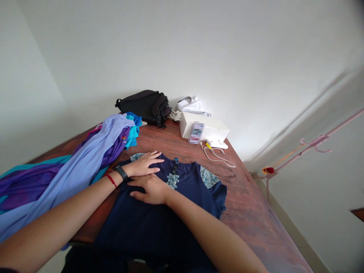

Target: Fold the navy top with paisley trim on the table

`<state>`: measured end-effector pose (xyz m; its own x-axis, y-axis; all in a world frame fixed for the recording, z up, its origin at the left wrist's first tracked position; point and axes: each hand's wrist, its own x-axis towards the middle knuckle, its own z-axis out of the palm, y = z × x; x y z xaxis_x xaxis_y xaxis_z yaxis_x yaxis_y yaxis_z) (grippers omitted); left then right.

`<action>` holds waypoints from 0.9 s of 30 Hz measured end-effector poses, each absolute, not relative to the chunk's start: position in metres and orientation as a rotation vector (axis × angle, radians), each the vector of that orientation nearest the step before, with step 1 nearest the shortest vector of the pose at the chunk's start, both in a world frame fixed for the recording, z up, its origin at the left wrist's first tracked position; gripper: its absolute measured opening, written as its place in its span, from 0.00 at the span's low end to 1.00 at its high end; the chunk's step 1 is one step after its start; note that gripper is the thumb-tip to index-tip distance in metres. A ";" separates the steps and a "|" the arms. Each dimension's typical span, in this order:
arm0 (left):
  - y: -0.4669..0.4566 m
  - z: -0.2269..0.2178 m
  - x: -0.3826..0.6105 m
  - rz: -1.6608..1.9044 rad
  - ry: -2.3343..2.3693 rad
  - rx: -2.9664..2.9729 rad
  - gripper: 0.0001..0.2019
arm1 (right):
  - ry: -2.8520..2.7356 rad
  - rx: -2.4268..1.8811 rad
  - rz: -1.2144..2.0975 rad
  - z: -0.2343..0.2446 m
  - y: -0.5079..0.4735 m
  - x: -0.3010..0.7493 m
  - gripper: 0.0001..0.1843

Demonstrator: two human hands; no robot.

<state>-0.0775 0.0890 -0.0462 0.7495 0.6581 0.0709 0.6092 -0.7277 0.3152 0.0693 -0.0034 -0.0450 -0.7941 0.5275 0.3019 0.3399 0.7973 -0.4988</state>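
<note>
**Navy shirt [196, 189] flat beneath both hands**

The shirt lies front up on the desk [241, 216], seemingly spread so its fabric sits level. Right hand [153, 188] rests palm down, fingers apart, pinching nothing. Left hand [145, 164], just beyond, is likewise spread beside the collar. Piled clothes [82, 163] lie left, apparently set aside; farther off, a black bag [143, 106].

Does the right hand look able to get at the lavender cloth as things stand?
Probably not directly: the right hand rests on the navy shirt, and the left forearm lies between that hand and the lavender cloth. It would likely have to go over or around that forearm.
</note>
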 end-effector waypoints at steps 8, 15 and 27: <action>0.089 -0.047 -0.078 0.284 0.989 2.674 0.25 | -2.559 -0.653 0.601 -0.044 -0.003 0.069 0.22; 0.092 -0.056 -0.078 0.313 1.097 2.651 0.26 | -2.569 -0.653 0.594 -0.045 -0.003 0.069 0.21; 0.100 -0.057 -0.087 0.280 1.402 2.611 0.33 | -2.560 -0.773 0.627 -0.041 -0.009 0.070 0.20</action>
<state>-0.0870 0.0999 -0.0569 0.5418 0.8360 0.0870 0.8051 -0.5459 0.2319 0.0704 -0.0088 -0.0412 -0.7709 0.5919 0.2353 0.4164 0.7478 -0.5171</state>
